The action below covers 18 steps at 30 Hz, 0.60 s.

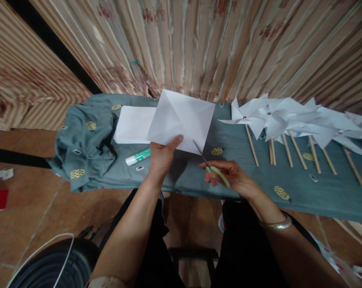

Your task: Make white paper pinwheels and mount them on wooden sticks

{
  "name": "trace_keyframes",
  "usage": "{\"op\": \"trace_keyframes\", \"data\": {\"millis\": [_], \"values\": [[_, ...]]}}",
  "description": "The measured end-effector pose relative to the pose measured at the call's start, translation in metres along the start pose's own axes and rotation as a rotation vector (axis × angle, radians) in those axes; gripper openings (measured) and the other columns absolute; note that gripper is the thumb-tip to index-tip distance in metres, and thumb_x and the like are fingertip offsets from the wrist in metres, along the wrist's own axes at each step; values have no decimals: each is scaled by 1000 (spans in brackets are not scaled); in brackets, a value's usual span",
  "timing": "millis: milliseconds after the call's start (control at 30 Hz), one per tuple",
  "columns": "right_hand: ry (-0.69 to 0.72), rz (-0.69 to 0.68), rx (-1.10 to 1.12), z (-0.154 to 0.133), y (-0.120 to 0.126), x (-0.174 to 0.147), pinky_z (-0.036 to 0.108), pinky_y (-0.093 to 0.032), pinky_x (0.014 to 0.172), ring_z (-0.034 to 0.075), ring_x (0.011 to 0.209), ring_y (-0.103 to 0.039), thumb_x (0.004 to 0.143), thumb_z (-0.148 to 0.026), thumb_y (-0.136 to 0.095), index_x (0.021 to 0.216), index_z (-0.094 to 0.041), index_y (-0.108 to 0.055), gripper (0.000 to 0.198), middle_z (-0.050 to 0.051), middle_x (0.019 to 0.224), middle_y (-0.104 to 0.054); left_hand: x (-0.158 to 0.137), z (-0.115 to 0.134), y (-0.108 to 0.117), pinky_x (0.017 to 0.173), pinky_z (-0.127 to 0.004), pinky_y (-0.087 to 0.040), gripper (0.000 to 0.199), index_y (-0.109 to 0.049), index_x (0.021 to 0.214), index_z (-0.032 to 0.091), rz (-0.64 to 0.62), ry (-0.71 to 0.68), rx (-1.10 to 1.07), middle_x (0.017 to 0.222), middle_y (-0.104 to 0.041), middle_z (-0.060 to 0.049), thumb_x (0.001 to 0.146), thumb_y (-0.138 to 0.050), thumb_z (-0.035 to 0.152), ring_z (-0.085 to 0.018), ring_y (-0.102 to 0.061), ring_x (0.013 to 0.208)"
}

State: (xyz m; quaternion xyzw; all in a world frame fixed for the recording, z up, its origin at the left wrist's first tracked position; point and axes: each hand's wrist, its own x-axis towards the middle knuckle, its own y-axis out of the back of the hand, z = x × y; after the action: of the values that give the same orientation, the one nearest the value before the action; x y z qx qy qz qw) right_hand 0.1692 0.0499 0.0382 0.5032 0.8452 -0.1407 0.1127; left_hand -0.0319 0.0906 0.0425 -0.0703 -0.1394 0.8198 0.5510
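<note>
A square sheet of white paper [185, 114] with diagonal creases is gripped at its near edge by my left hand [164, 156], thumb on top. My right hand [225, 176] holds a pair of scissors [218, 174] with pale green handles. The blades point up and left, at the sheet's lower right corner; whether they have cut into it I cannot tell. Behind my left hand lies a green and white glue stick [139, 156]. Partly under the raised sheet is a stack of white paper [134, 126].
Several white paper pinwheels [269, 114] on wooden sticks lie along the right of the bench, which has a grey-green cloth [243, 184] over it. The cloth is bunched at the left. A pleated curtain [193, 48] hangs behind. At lower left stands a dark round object [57, 264].
</note>
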Motion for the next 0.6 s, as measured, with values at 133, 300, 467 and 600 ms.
{"op": "trace_keyframes", "data": {"millis": [133, 300, 467, 600], "values": [[-32, 33, 0, -3, -2, 0, 26, -49, 56, 8, 52, -54, 66, -50, -83, 103, -15, -73, 52, 0, 67, -67, 1, -1, 0, 87, -38, -57, 47, -68, 104, 14, 15, -9, 6, 93, -76, -9, 60, -83, 23, -23, -71, 88], [-64, 58, -3, -6, -5, 0, 25, -45, 51, 8, 50, -54, 63, -46, -85, 104, -12, -73, 55, 1, 64, -66, 2, -3, 1, 85, -38, -57, 51, -67, 106, 14, 13, -2, 1, 93, -76, -10, 59, -84, 25, -23, -71, 87], [-83, 65, 10, -7, -6, 0, 26, -48, 53, 8, 50, -55, 63, -39, -86, 102, -13, -75, 48, 0, 61, -66, 2, -3, 2, 86, -38, -57, 49, -68, 105, 14, 0, 4, -4, 90, -76, -9, 59, -84, 23, -23, -71, 87], [-63, 74, 29, -5, -5, 0, 27, -50, 53, 9, 48, -55, 64, -36, -86, 98, -15, -76, 42, -1, 59, -65, 3, -3, 2, 89, -40, -56, 51, -68, 107, 14, -3, 10, -16, 95, -76, -10, 60, -84, 23, -24, -72, 90]]}}
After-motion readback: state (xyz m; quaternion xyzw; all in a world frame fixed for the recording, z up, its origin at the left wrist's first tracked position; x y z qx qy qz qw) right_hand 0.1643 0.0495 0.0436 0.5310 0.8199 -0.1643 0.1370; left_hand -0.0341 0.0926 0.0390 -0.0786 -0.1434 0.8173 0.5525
